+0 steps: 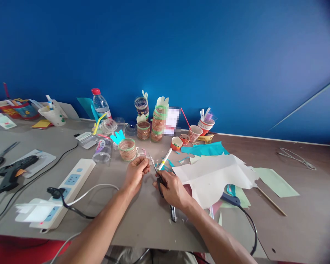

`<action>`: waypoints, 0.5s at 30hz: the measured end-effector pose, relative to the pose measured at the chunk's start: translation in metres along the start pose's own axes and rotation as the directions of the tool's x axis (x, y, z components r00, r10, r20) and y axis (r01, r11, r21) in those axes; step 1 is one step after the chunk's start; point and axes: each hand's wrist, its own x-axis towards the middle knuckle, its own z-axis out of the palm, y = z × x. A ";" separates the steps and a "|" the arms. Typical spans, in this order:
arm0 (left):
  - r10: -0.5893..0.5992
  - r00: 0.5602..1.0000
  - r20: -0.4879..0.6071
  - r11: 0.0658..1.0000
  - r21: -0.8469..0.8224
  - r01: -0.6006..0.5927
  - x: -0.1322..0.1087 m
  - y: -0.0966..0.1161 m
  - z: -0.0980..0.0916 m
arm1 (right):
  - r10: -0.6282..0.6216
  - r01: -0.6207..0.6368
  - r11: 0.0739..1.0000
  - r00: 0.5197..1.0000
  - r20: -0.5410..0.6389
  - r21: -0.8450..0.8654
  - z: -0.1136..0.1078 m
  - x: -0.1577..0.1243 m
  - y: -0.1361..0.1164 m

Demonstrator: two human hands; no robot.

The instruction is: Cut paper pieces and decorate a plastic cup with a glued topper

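Black-handled scissors [160, 179] are held in my right hand [173, 189], their blades pointing up and left towards my other hand. My left hand [137, 171] is pinched closed near the blade tips; whatever lies between its fingertips is too small to make out. Just beyond my left hand stands a brown-wrapped cup [127, 150] with a turquoise paper hand shape [117, 136] at its rim. A white and yellow marker [165, 159] lies beyond the scissors, among turquoise scraps. Right of my right hand spreads a large white sheet [209, 174].
At the left are a power strip [74, 183], a black glue gun [16, 172] and cables. Wrapped cups [157, 128], a water bottle [100, 104] and paper cups [206, 126] stand near the blue wall. A wooden stick [272, 201] lies at the right.
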 end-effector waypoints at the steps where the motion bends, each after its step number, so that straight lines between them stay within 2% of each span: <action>1: 0.003 1.000 0.002 1.000 0.002 -0.003 0.000 0.000 0.000 | -0.001 0.001 1.000 1.000 0.000 0.006 0.000 0.000 0.000; 9: 0.036 0.999 0.014 0.999 0.031 -0.037 0.001 -0.001 -0.001 | -0.006 0.006 0.999 1.000 0.010 0.035 0.002 -0.001 0.002; 15: 0.019 1.000 0.015 0.999 0.026 -0.019 0.000 -0.001 -0.001 | -0.010 0.009 0.999 1.000 0.009 0.039 0.003 -0.001 0.003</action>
